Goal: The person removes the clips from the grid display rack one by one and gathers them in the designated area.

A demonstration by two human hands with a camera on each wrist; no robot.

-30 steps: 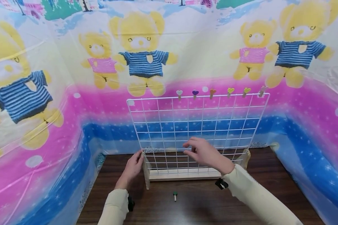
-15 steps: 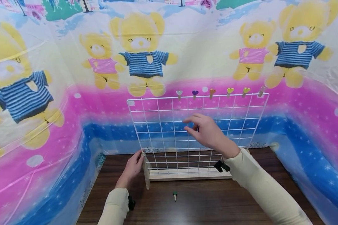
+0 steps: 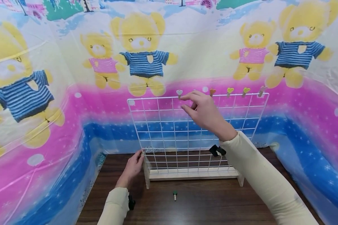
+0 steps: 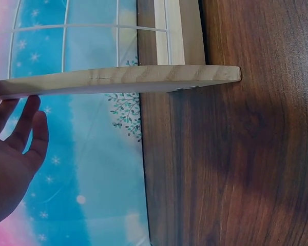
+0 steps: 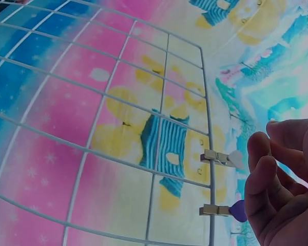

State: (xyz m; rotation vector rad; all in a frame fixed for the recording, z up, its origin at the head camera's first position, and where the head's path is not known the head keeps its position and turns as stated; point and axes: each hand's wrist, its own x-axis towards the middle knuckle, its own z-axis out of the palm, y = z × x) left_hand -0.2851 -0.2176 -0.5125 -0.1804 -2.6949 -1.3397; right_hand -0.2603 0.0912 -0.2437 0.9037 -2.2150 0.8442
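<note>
Left hand (image 3: pixel 134 164) is pinching the wooden upright (image 4: pixel 143 79), presumably steadying the wire grid (image 3: pixel 188 130); right hand (image 3: pixel 205 111), empty, loosely curled, is hovering near heart-topped clothespins (image 3: pixel 179 92).

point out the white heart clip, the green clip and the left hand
white heart clip (image 5: pixel 219 157), right wrist view, wooden body
green clip (image 3: pixel 175 196), head view, its middle
left hand (image 3: pixel 133 164), head view, back of the hand

Head view: right grip (image 3: pixel 205 111) hides most of purple clip (image 5: pixel 220 210). Left wrist view: edge cuts off left grip (image 4: pixel 10 166). Green clip (image 3: pixel 175 196): too small, we cannot make out detail.
</note>
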